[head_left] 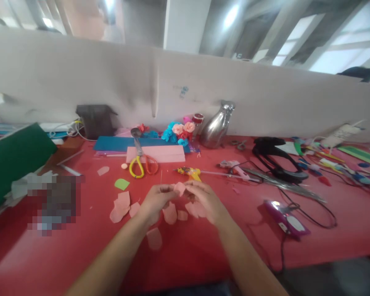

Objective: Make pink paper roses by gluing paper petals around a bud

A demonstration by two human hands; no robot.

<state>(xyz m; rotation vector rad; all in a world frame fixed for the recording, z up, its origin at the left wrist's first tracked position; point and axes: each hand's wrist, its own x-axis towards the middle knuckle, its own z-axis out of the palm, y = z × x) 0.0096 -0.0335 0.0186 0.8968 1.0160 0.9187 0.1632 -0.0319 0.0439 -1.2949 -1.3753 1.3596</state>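
Note:
Above the red table, a small pink paper petal point(179, 188) is pinched between my two hands. My left hand point(156, 201) grips its left edge with thumb and forefinger, while my right hand point(207, 198) has hold of the right edge. Loose pink paper petals point(120, 207) lie to the left of my hands, and more sit beneath and between them, one point(154, 238) closest to me. A green paper leaf point(121, 183) rests at the left. Just beyond my fingers lies a yellow glue gun point(189, 172).
Scissors point(143, 164) lie on folded pink paper point(169, 153) at the back. Behind stand paper flowers point(180, 130) and a metal jug point(217, 125). A pink glue gun point(239, 169), black headband-like object point(277, 162) and purple corded device point(285, 220) are rightward; a green board point(18, 160) is left.

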